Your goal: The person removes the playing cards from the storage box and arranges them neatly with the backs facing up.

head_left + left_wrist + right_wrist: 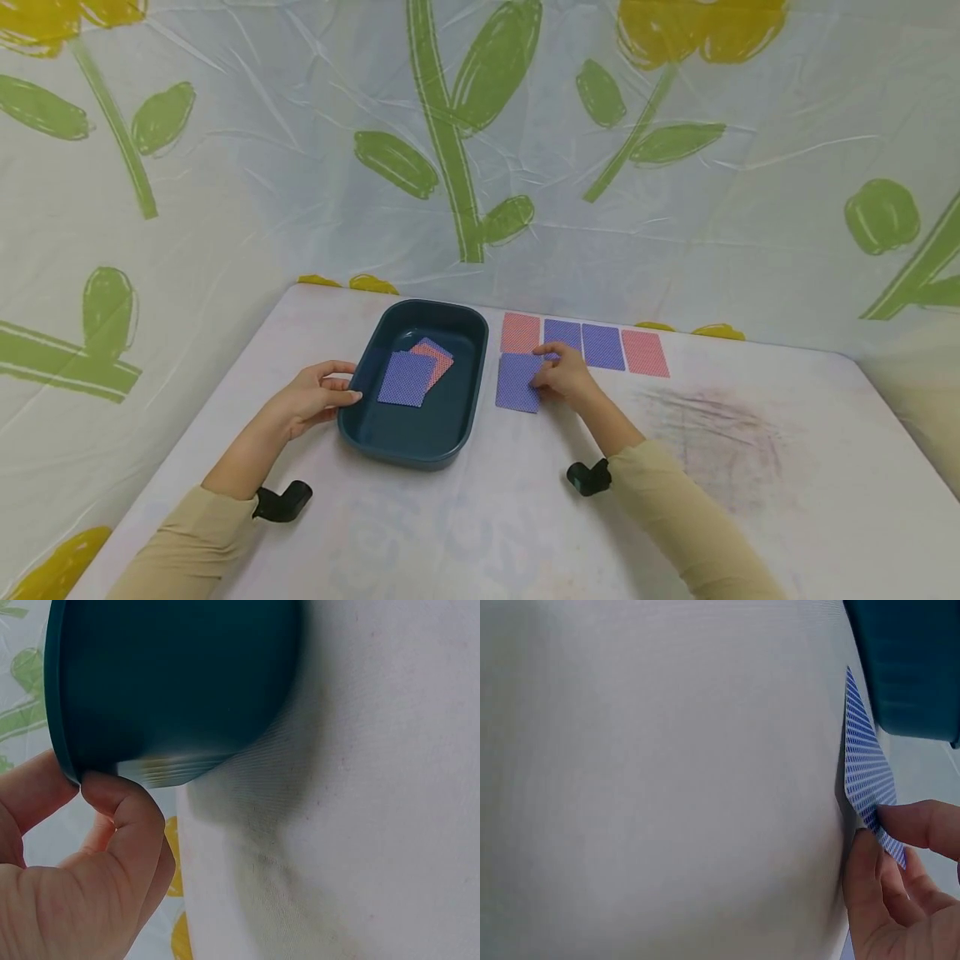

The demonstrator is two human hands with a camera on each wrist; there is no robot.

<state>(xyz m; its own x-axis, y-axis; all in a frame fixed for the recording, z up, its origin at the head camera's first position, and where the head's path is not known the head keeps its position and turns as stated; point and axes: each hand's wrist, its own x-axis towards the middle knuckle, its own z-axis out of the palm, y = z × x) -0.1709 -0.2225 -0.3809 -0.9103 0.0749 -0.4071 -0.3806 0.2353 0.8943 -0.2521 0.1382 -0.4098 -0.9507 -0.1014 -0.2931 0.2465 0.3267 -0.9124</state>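
Observation:
My right hand (566,375) pinches the right edge of a blue-patterned playing card (516,383), thumb on top and fingers beneath. In the right wrist view this card (866,761) is tilted, close over the table. At the left side of a dark teal tray (412,433), my left hand (313,398) pinches the rim between thumb and fingers; the left wrist view shows the grip on the tray's lip (64,750). Inside the tray lie a few overlapping cards, a blue one (405,379) uppermost and a red one (441,367) partly beneath it.
Along the table's far edge runs a row of face-down cards: a red card (521,332), a blue card (562,331) partly behind my right hand, another blue card (603,347) and a red card (646,353). A flower-printed sheet (300,167) hangs behind the white table (480,533).

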